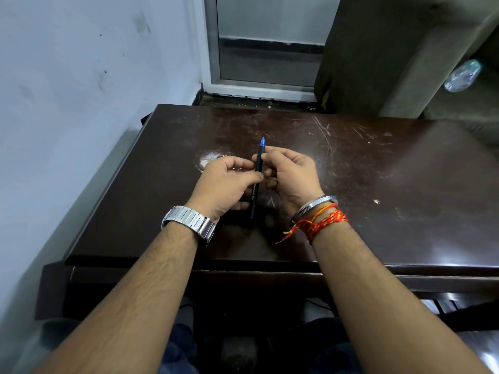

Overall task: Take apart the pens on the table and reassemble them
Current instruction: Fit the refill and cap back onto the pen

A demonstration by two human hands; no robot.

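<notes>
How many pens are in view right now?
1. The pen is held over the table between both hands: left hand grips mid-barrel, right hand pinches nearer the blue tip. More pens or parts may be hidden under the hands.

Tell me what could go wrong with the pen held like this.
1. The left hand and right hand only pinch the black pen above the table; if it separates suddenly, a small part could drop and roll off.
2. The blue tip is bare, close to the right hand's fingers, so ink might smear them.
</notes>
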